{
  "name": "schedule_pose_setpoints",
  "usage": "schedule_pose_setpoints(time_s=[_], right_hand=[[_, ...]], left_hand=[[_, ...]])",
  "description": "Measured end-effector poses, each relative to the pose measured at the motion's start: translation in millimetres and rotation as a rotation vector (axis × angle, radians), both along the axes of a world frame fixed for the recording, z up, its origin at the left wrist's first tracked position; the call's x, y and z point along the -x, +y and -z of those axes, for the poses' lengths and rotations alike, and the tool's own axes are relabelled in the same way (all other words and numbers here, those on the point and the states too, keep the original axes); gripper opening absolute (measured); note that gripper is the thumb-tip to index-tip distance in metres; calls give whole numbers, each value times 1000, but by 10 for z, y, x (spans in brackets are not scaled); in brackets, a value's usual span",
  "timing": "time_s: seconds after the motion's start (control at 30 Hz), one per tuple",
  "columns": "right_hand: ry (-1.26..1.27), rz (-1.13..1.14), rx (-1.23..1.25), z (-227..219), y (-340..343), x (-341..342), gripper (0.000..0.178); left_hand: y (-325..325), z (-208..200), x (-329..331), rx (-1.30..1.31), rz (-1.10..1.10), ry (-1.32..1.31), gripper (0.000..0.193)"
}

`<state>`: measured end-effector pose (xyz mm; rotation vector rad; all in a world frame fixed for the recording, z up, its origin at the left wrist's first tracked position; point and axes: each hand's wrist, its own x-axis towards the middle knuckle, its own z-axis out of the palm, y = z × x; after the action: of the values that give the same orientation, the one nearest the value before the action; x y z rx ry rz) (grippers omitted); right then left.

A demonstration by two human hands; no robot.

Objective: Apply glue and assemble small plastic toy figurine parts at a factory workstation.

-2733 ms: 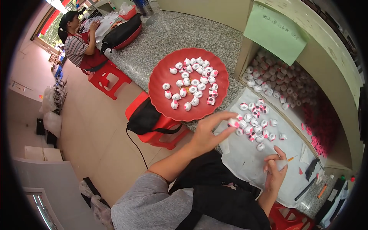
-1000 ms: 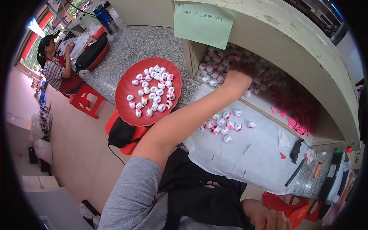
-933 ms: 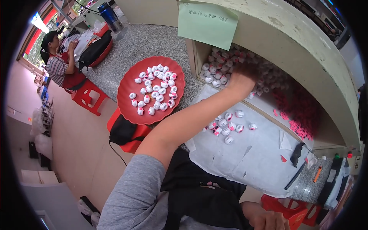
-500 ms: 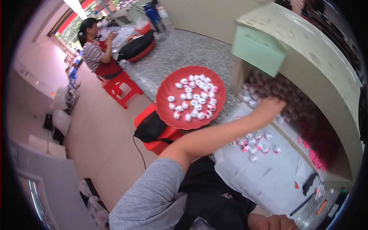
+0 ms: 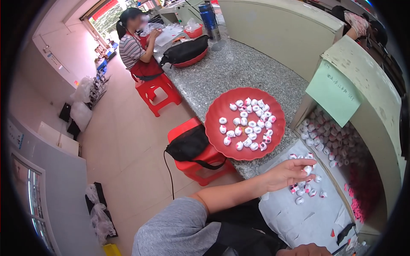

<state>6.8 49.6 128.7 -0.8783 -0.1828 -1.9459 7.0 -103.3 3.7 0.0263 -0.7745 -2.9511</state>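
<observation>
A black bag lies on a red stool beside the granite counter, where a red scalloped plate holds small white-and-pink beads. Next, my left hand has its fingers nearly closed, pinching one white bead over the white sheet, strewn with others. My right hand shows at the lower edge; I cannot tell its grip. Farthest right, more beads heap in a compartment.

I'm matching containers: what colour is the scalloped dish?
The scalloped dish is red; the head view shows it best.
</observation>
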Motion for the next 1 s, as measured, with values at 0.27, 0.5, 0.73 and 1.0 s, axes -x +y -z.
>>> schedule_pose_setpoints(time_s=[0.27,0.5,0.73,1.0], right_hand=[[33,137,115,70,8,85,4],[136,70,257,137,110,234,27],[46,439,1,437,588,201,8],[10,691,-1074,855,599,369,39]], left_hand=[[-9,72,-151,210,-165,-124,23],[139,31,-203,581,-313,-214,25],[244,18,-176,468,-207,-192,34],[349,114,-223,354,-146,-115,34]])
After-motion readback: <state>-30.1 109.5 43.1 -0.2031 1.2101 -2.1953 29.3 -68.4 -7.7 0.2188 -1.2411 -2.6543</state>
